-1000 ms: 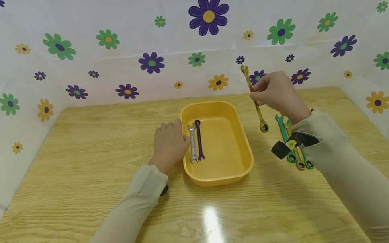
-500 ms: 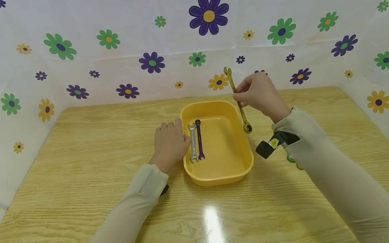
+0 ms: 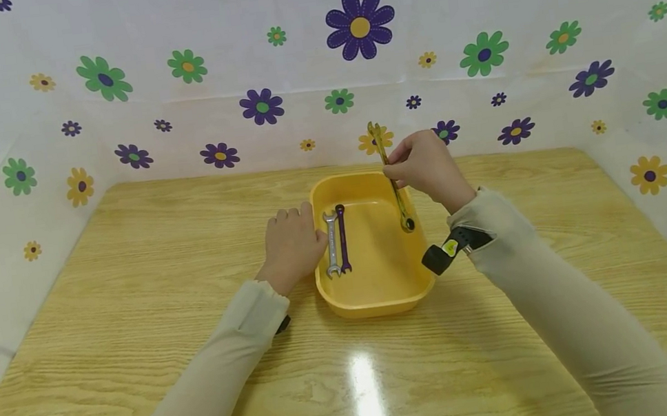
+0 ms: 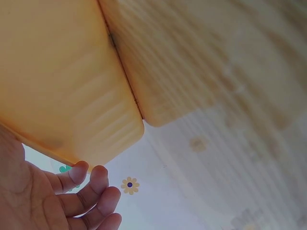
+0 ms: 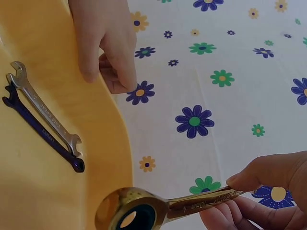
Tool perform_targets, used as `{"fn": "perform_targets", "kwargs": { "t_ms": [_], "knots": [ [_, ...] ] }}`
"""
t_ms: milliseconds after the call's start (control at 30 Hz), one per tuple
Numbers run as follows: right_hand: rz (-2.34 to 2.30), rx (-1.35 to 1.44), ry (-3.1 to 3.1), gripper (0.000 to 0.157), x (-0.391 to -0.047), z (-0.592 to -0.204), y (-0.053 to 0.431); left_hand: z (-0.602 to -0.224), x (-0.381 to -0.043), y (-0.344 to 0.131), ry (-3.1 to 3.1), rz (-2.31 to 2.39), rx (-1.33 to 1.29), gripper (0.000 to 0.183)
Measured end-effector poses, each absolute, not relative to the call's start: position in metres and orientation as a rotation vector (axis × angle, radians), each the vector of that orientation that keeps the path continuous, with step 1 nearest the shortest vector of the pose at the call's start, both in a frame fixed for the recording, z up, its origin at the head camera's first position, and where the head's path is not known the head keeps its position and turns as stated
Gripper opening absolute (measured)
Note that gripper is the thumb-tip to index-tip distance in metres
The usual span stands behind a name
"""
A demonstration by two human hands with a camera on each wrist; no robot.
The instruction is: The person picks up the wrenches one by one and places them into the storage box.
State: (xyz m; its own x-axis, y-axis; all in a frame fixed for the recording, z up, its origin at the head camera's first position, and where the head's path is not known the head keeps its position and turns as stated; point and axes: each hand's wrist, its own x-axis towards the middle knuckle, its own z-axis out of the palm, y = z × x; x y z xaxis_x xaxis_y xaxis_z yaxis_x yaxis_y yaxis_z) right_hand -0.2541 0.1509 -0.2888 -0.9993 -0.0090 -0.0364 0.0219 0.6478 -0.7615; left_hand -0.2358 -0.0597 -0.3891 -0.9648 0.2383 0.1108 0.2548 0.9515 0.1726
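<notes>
My right hand [image 3: 428, 165] pinches a gold ratcheting combination wrench [image 3: 398, 200] near its middle, between thumb and fingers. It hangs tilted over the right side of a yellow plastic tub [image 3: 378, 306], ring end down and open end up. In the right wrist view, the ring head [image 5: 132, 211] of that wrench is large and close. On the tub's left rim, my left hand [image 3: 291, 248] grips with the thumb inside and the fingers outside. A silver open-end wrench [image 3: 332, 244] and a dark purple combination wrench [image 3: 343, 238] lie side by side inside, along the left wall.
The tub stands on a wood-grain table [image 3: 148, 272]. A flower-print cloth [image 3: 193, 31] rises behind and at the sides. My right sleeve [image 3: 544, 293] covers part of the table right of the tub.
My right hand has carried the gold wrench leftward, from right of the tub to over it. My right sleeve now hides the green and gold wrenches on the table. My left hand stays put.
</notes>
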Motion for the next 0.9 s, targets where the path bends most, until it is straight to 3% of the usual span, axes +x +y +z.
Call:
{"fn": "perform_targets", "kwargs": {
  "t_ms": [900],
  "knots": [
    [-1.191,0.095,2.770,0.012,-0.269,-0.321,0.128,-0.391,-0.237,-0.059,-3.015,-0.263,-0.371,0.024]
  ]
}}
